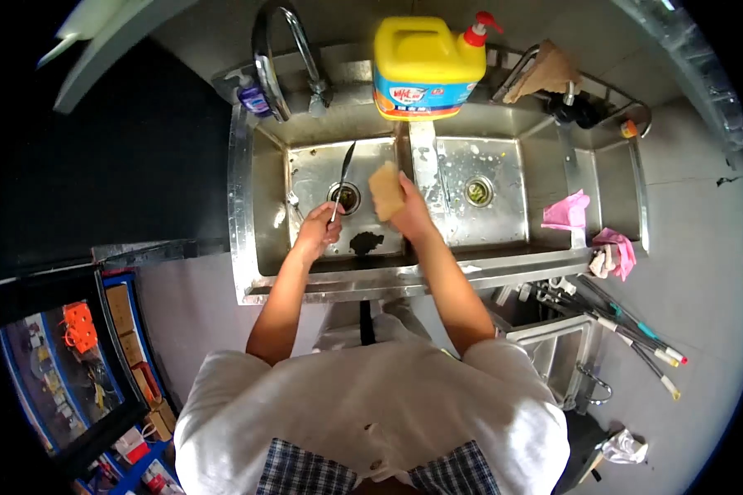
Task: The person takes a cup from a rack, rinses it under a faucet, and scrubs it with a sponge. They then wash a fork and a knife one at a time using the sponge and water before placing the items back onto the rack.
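Observation:
Over the left basin (268,190) of a steel double sink, my left hand (318,232) is closed around the handle of a knife (345,169). Its dark blade points away from me, above the drain (348,198). My right hand (413,213) grips a tan sponge (386,191) to the right of the knife, apart from it. A fork-like metal utensil (294,200) lies at the basin's left side. Near the front of the basin floor is a dark patch (366,242).
Behind the sink stand a tall faucet (262,58), a purple bottle (253,97) and a big yellow pump jug (425,66). Food scraps sit in the right basin's drain (478,191). Pink cloths (566,212) hang at the right. Long-handled tools (636,326) lean below.

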Motion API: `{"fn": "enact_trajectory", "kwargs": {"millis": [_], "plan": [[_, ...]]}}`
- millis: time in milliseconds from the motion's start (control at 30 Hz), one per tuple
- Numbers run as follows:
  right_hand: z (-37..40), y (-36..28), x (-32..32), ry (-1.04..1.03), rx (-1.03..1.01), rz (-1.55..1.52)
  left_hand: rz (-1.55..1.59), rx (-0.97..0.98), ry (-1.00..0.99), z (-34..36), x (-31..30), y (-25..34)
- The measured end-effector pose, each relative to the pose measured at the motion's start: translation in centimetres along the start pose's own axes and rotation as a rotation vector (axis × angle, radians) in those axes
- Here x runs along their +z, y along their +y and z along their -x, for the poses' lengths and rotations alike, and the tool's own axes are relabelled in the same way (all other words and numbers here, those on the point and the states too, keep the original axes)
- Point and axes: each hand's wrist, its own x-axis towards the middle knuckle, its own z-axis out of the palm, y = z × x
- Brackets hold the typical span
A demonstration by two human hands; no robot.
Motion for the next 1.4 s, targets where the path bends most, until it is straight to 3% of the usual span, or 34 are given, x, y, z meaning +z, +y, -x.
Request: {"fn": "enact_trajectory", "kwargs": {"millis": [33, 133, 200, 233, 267, 333, 467, 567, 667, 700, 800, 833, 867, 933, 967, 1000, 1067, 1133, 1200, 1300, 1400], "plan": [[-4.6, 2.7, -2.4, 0.014, -0.153, 0.116, 0.025, 0.006, -0.004, 1.0, 1.7, 0.7], [-4.3, 2.2, 4.2, -0.147, -0.003, -0.207, -0.064, 0.071, 0.048, 1.5, 4.1, 1.9], [-3.2, 1.8, 7.2, -0.222, -0.133, 0.201, -0.184, 0.206, 0.158, 2.0, 4.7, 2.5], [-1.8, 1.0, 9.6, -0.226, -0.047, 0.038, -0.251, 0.249, 0.199, 2.3, 4.5, 2.8], [-1.0, 0.5, 11.0, -0.286, -0.067, 0.113, -0.316, 0.294, 0.234, 2.4, 4.4, 3.1], [-1.5, 0.6, 11.7, -0.255, -0.075, 0.248, -0.457, 0.386, 0.267, 2.3, 4.4, 3.2], [-2.2, 1.9, 13.3, -0.052, -0.346, 0.455, -0.669, 0.573, 0.361, 2.0, 4.8, 2.4], [-3.2, 2.2, 13.7, 0.027, -0.557, 0.605, -0.594, 0.525, 0.326, 2.2, 5.0, 2.2], [-3.9, 1.2, 14.7, 0.080, -0.652, 0.698, -0.483, 0.433, 0.273, 3.8, 6.1, 2.8], [-4.5, 1.0, 15.0, 0.071, -0.659, 0.585, -0.484, 0.437, 0.263, 4.0, 6.1, 2.7], [-5.8, -1.2, 15.5, 0.201, -0.770, 0.748, -0.483, 0.442, 0.226, 4.5, 5.7, 2.4], [-9.2, -1.6, 13.3, 0.280, -0.976, 0.831, -0.480, 0.438, 0.207, 4.4, 5.3, 2.1], [-10.7, -2.4, 12.4, 0.325, -1.043, 0.837, -0.476, 0.431, 0.188, 4.5, 4.9, 1.8], [-7.6, -4.4, 14.2, 0.319, -0.660, 0.539, -0.433, 0.447, 0.191, 4.7, 4.3, 1.5], [-7.1, -4.7, 13.7, 0.232, -0.657, 0.521, -0.408, 0.460, 0.192, 4.6, 4.2, 1.6], [-6.6, -4.1, 13.8, 0.283, -0.656, 0.522, -0.400, 0.469, 0.203, 4.6, 4.2, 1.8], [-5.8, -2.5, 12.2, 0.116, -0.308, 0.358, -0.379, 0.484, 0.220, 4.5, 4.2, 2.4], [-4.8, -0.7, 11.9, -0.156, -0.103, 0.223, -0.382, 0.477, 0.230, 4.3, 4.4, 3.0], [-2.6, 0.5, 13.3, -0.243, -0.111, 0.328, -0.331, 0.458, 0.219, 4.1, 4.3, 3.5], [-1.5, 2.0, 14.3, -0.187, -0.223, 0.573, -0.353, 0.447, 0.295, 4.2, 4.5, 4.1], [-2.3, 2.6, 13.8, -0.143, -0.398, 0.788, -0.242, 0.393, 0.229, 5.4, 4.9, 4.7]]}}
